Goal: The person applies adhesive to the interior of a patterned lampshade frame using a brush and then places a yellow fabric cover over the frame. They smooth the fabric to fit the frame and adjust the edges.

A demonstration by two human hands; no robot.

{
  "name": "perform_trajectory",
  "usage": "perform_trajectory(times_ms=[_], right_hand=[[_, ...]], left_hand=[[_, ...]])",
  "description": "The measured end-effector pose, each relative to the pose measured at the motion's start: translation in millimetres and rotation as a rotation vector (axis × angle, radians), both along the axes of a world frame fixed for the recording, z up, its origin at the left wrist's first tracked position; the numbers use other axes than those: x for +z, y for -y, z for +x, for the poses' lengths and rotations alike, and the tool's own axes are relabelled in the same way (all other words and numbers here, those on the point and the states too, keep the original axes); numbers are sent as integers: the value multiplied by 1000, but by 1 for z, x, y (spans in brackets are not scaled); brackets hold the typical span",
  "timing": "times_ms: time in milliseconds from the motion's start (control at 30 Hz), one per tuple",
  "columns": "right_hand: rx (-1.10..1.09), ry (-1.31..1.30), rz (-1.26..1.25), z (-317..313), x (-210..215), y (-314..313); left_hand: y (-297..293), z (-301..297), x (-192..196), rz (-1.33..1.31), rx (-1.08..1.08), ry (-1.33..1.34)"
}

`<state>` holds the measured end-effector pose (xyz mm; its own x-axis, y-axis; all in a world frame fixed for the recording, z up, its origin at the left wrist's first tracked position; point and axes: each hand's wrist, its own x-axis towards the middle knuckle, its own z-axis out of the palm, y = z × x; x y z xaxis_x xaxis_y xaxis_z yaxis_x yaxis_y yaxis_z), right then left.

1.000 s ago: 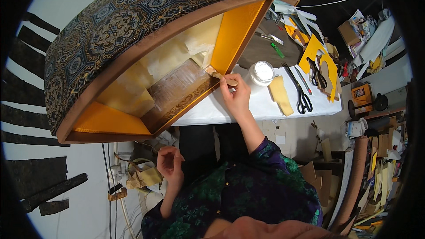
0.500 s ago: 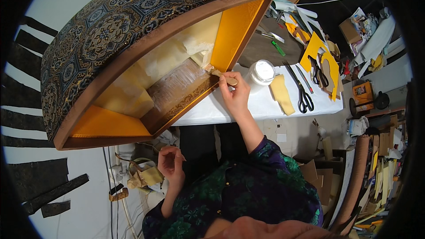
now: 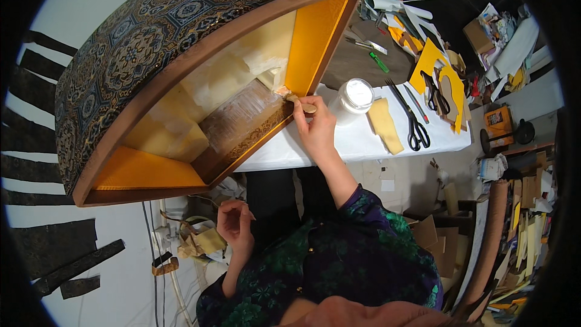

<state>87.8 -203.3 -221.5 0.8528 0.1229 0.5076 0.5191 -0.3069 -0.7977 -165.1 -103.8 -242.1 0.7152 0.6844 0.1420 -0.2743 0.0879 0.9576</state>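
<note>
A brush (image 3: 308,108) with a wooden handle is pinched in my right hand (image 3: 316,130). Its bristle end reaches into the right corner of a large curved box (image 3: 175,69), open toward me. Dark patterned fabric covers the outside; brown edging, golden-yellow side walls and pale yellow padding show inside. White streaks, like wet glue, lie across the brown inner panel (image 3: 242,112). My left hand (image 3: 236,224) hangs below the box before my body, fingers loosely curled toward the thumb, with nothing visible in them.
An open jar of white paste (image 3: 356,98) stands right of my right hand. Beside it lie a yellow foam strip (image 3: 385,126) and black scissors (image 3: 417,136). A green-handled tool (image 3: 379,62) and yellow offcuts (image 3: 431,63) are farther back. Dark fabric strips (image 3: 36,166) hang at the left.
My right hand and the brush have shifted slightly left, nearer the inner corner of the box. The whole view has moved a little. My left hand keeps its pose.
</note>
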Motion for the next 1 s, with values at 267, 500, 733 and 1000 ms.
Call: perform_trajectory(times_ms=[267, 500, 733, 1000], right_hand=[[3, 0, -54, -3, 5, 5], [29, -71, -74, -13, 16, 19], [66, 55, -33, -12, 25, 12], [139, 83, -81, -12, 29, 3]], left_hand=[[1, 0, 4, -19, 0, -5], [1, -1, 4, -26, -4, 5], [2, -1, 3, -29, -23, -12], [1, -1, 0, 3, -11, -6]])
